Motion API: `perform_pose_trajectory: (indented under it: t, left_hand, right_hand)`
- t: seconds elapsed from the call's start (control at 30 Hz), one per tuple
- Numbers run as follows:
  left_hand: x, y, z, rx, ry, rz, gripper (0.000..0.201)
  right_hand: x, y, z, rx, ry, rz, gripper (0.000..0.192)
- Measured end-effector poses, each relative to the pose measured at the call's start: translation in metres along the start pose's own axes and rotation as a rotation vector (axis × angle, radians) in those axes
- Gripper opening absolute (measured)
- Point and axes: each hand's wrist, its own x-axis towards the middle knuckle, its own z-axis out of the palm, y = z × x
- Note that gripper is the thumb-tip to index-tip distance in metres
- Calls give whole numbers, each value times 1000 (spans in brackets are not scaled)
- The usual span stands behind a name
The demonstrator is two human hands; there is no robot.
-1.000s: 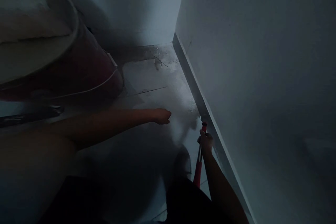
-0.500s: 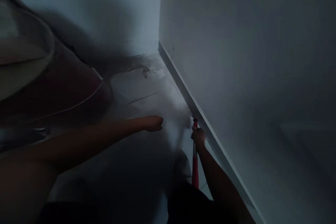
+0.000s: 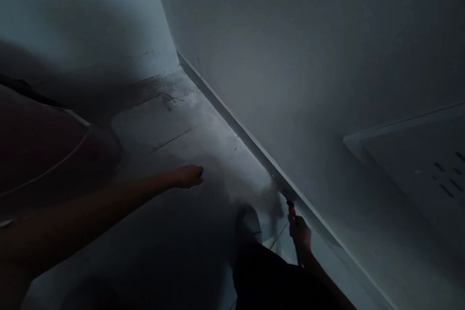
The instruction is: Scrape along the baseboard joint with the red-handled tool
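The skirting board [image 3: 232, 118] is what everything here lines up against, and the red-handled tool [image 3: 291, 210] sits at its foot, on the floor side, gripped in the right hand [image 3: 301, 233]. Those fingers are wrapped round the handle, and the tool's dark head pokes out beyond them toward the board; its long axis runs from the fist to the board at a slant, rather than along it. In this gloom I can't make out whether the tip touches the board or stops just beside it, nor what shape the tip has. The right hand is plainly the nearer one, close by the board, while the left hand [image 3: 189, 176] hangs over the floor well away from it, its fingers curled into a loose fist with nothing visible in them. The pale floor [image 3: 214, 150] looks smudged and patchy up to the board, with a thin dark line across it and a wispy scrap [image 3: 170, 99] near the board's far end, by the corner. A dark shoe [image 3: 249, 223] stands on the floor side, near the tool. Across the floor from the board bulges a dull reddish bucket [image 3: 39, 140], and above the board rises a grey wall [image 3: 286, 68], bearing a slotted panel [image 3: 414, 164].
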Motion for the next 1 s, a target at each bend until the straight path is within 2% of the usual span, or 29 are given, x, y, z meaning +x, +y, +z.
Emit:
perform_pose_trajectory:
  t: [0.1,0.17,0.23,0.33,0.4,0.47,0.57,0.63,0.7,0.8,0.87,0.9,1.0]
  left_hand:
    - [0,7,2,20,-5,0,27]
    - [-1,12,1,38,3,1,27]
    - [-2,14,-2,30,3,10,27]
    - [-4,14,-8,-2,19,30,26]
    - [-3,15,-10,9,31,28,26]
    - [-1,21,-11,21,18,25,26]
    - [5,32,-10,25,-13,35,25]
    - [9,35,-7,51,-15,45,25]
    - [11,33,-5,43,-11,64,25]
    - [10,24,-5,-35,-26,61,27]
    - [9,20,-5,-36,-35,34,26]
    - [9,20,-5,-24,-39,22,25]
    - [12,25,-2,26,-52,33,23]
  right_hand:
    - [10,-53,21,80,13,-97,38]
    - [10,-74,28,153,3,-122,39]
    - [2,-61,25,157,10,-79,39]
    - [-14,-3,11,82,16,110,40]
    - [-18,20,7,72,15,157,39]
    - [-16,9,12,72,43,125,39]
    - [-5,-48,29,129,57,13,39]
    - [1,-73,36,184,34,-75,40]
    - [-1,-69,35,173,44,-89,41]
    - [-8,-35,22,93,74,14,42]
    - [-8,-28,18,66,63,34,41]
    - [-6,-34,18,68,51,14,40]
    - [4,-75,27,125,18,-68,40]
